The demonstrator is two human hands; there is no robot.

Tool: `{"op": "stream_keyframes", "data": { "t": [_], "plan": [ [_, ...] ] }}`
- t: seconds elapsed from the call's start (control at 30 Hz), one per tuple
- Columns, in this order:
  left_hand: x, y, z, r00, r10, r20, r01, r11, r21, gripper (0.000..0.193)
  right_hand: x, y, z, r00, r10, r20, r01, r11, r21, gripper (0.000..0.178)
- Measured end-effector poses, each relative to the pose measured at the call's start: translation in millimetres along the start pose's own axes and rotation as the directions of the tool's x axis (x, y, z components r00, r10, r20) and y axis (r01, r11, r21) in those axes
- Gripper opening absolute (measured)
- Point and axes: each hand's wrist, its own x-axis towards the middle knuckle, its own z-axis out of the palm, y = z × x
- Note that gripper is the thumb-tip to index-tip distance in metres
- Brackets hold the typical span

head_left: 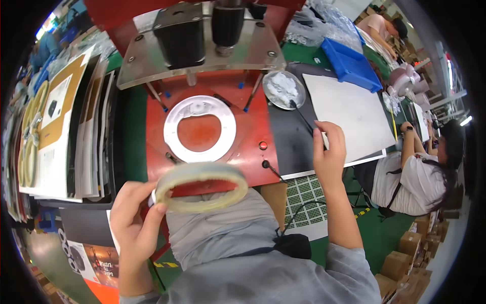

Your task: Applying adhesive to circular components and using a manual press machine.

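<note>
My left hand (135,218) grips the side of a pale yellow, translucent ring (202,203), tilted above my lap at the front edge of the red machine base. My right hand (330,152) pinches the end of a thin dark stick (302,117) between thumb and forefinger. The stick's other end reaches a round shallow dish (272,103) with white lumpy stuff in it; I cannot tell whether it is a brush or a scraper. On the red machine base (253,147) lies a white ring (226,133) with a wide opening, directly ahead of my left hand.
A machine head with a clear plate (136,66) and black cylinders hangs over the base on thin posts. Upright boards (55,152) stand at left. To the right are a white sheet (349,116) and a blue tray (349,65). Other people sit at far right.
</note>
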Motion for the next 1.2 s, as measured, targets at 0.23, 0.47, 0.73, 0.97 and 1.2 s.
{"op": "stream_keyframes", "data": {
  "t": [0.23, 0.47, 0.73, 0.97, 1.2],
  "plan": [
    [34.6, -20.8, 57.5, 0.980, -0.174, -0.098, 0.119, 0.904, -0.410, 0.024, 19.0, -130.9, -5.5, 0.890, -0.453, 0.049, 0.391, 0.814, 0.429, 0.028],
    [57.2, -25.5, 87.3, 0.943, -0.159, -0.292, 0.031, 0.917, -0.398, 0.020, 37.2, -172.4, 33.6, 0.831, -0.508, 0.229, 0.414, 0.838, 0.356, 0.032],
    [66.9, -37.9, 70.5, 0.951, -0.108, -0.288, 0.065, 0.986, -0.156, 0.013, 70.2, -161.9, 46.5, 0.759, -0.489, 0.431, 0.322, 0.856, 0.404, 0.018],
    [51.1, -55.6, 54.2, 0.922, 0.289, -0.258, -0.235, 0.947, 0.221, 0.019, 67.7, -160.1, 38.4, 0.737, -0.506, 0.448, 0.424, 0.862, 0.276, 0.024],
    [66.0, -42.6, 45.5, 0.877, 0.396, -0.274, -0.354, 0.916, 0.191, 0.021, 147.1, -184.2, -45.6, 0.751, -0.651, -0.110, 0.658, 0.721, 0.218, 0.015]
  ]
}}
